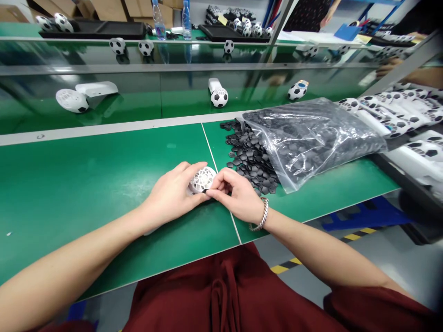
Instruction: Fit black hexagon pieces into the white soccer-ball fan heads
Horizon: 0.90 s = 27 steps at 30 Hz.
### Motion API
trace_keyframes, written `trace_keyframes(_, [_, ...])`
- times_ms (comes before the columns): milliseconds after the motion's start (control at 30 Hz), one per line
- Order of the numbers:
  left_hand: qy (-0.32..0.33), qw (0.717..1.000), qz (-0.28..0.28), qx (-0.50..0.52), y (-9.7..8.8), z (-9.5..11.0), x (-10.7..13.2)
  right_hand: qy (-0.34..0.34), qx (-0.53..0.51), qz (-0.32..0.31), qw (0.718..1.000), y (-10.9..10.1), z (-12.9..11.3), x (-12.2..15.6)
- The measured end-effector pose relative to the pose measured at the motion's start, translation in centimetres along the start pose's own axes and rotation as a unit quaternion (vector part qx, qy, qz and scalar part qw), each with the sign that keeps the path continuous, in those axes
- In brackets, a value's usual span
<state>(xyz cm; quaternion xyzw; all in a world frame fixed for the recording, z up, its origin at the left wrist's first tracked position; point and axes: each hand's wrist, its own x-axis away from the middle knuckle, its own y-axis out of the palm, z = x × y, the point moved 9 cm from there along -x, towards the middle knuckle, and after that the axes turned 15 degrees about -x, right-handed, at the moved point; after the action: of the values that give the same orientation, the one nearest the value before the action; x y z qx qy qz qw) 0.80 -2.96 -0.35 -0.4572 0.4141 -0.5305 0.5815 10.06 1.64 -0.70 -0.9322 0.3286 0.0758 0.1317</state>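
Near the middle of the green table (86, 193), my left hand (171, 196) is closed around a white openwork football-patterned shell (203, 179). Its round face with pentagon-shaped gaps points up. My right hand (240, 196), with a silver chain bracelet at the wrist, pinches at the shell's right edge. Whatever lies between those fingertips is hidden. Just beyond the right hand spreads a heap of small black pentagon pieces (254, 161). They spill out of a transparent plastic bag (321, 133) full of the same pieces.
Behind the table runs a glossy green conveyor (138, 101) carrying a few football-patterned units, one of them a white-handled one (219, 97). Many white football-patterned parts (401, 108) are piled at the right. Black trays (107, 28) and water bottles (158, 20) stand at the back.
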Motion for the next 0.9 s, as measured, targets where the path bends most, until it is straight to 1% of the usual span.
trace_keyframes(100, [0.007,1.0,0.006,-0.017,0.0,0.1,0.0,0.014,-0.028,-0.018,0.999,-0.6,0.3,-0.3])
trace_keyframes(167, [0.016,1.0,-0.003,-0.016,0.2,0.1,0.0,0.016,-0.043,-0.026,0.999,-2.1,0.2,-0.2])
trace_keyframes(200, [0.013,1.0,-0.01,-0.014,0.3,0.0,-0.1,0.012,-0.029,-0.023,0.999,-3.0,0.1,0.1])
trace_keyframes(267, [0.004,0.999,-0.028,-0.014,0.5,-0.3,-0.2,0.002,0.05,-0.017,0.999,-4.8,-0.2,0.9])
trace_keyframes(333, [0.009,0.999,-0.038,-0.025,0.5,-0.4,-0.4,-0.006,0.148,-0.032,0.988,-5.6,-0.2,1.8])
trace_keyframes(400, [0.031,0.998,-0.039,-0.033,0.5,-0.1,-0.5,-0.006,0.221,-0.056,0.974,-5.3,0.3,2.5])
trace_keyframes(500, [0.05,0.998,-0.035,-0.028,0.5,0.0,-0.6,0.019,0.302,-0.067,0.951,-4.7,1.5,2.5])
trace_keyframes(600, [0.063,0.997,-0.029,-0.033,0.5,0.1,-0.5,0.035,0.338,-0.08,0.937,-4.2,2.1,1.8])
trace_keyframes(667, [0.074,0.996,-0.025,-0.043,0.4,0.4,-0.3,0.028,0.329,-0.094,0.939,-4.0,1.8,1.5])
trace_keyframes(767, [0.092,0.993,-0.013,-0.072,0.1,0.8,-0.3,0.009,0.27,-0.11,0.957,-3.7,0.9,1.4])
trace_keyframes(833, [0.104,0.991,-0.003,-0.085,-0.1,1.1,-0.2,-0.019,0.22,-0.113,0.969,-3.3,-0.2,1.7])
trace_keyframes(900, [0.111,0.99,0.003,-0.087,-0.1,1.3,-0.2,-0.061,0.18,-0.11,0.976,-2.8,-1.5,2.0])
